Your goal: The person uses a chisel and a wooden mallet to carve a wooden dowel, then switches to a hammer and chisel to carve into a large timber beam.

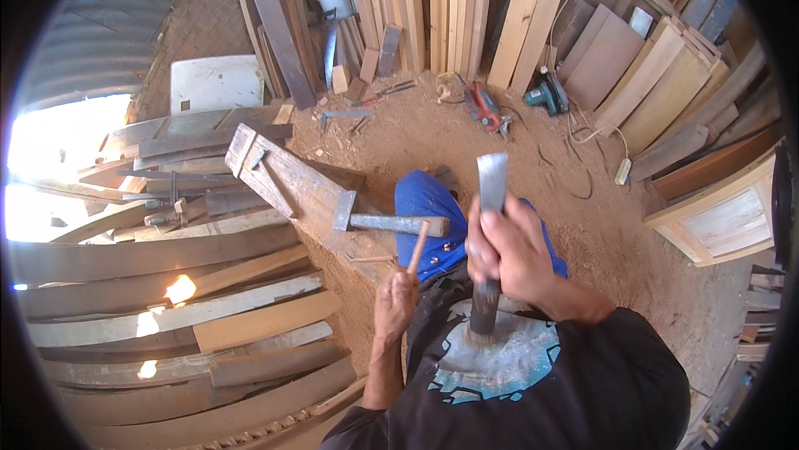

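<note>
In front of my chest, my right hand (523, 260) is wrapped round a wide chisel (493, 177), its metal blade pointing up and its dark handle showing below the fist. My left hand (394, 304) pinches a thin wooden stick (419, 248), held tilted upward to the left of the chisel and apart from it. Beyond the stick, a hammer (387, 223) with a square metal head lies on a wooden plank bench (325, 238), its handle reaching over my blue-clad leg. Small wood bits (449, 247) rest on my lap.
A smaller hammer (275, 182) lies farther up the bench. Stacked boards (166, 321) fill the left side. Tall planks (458, 9) lean at the back. A red power tool (485, 107) and a green power tool (547, 94) with a cord sit on the sawdust floor. A framed wooden panel (724, 217) stands right.
</note>
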`<state>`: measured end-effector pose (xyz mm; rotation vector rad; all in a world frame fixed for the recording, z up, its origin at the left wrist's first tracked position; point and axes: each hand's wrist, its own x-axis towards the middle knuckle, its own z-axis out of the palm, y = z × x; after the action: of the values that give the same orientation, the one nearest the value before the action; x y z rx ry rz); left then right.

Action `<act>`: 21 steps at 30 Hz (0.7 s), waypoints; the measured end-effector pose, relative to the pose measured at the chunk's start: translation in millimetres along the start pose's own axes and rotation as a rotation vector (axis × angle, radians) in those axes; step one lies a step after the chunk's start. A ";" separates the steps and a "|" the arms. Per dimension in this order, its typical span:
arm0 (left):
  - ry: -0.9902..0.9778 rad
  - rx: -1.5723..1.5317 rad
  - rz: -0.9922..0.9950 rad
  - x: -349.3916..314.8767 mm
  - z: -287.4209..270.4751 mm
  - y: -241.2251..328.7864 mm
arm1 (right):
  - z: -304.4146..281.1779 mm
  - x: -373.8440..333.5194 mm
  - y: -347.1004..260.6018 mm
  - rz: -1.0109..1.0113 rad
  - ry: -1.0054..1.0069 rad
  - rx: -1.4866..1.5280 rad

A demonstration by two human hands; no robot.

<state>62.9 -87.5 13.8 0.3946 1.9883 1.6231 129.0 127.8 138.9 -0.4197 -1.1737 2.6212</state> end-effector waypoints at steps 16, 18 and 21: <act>-0.435 -0.405 -0.084 50.6 26.7 43.7 | -44.5 61.7 34.1 0.002 -0.018 -0.553; -0.365 -0.621 -0.155 52.4 31.4 46.0 | -36.8 61.5 39.7 -0.039 0.054 -0.395; -0.310 -0.595 -0.125 66.6 20.8 35.8 | -18.0 52.3 46.7 0.026 0.070 -0.024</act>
<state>16.8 -26.4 31.1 0.2616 1.2079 1.8430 82.1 127.1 83.7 -0.5298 -1.1862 2.5943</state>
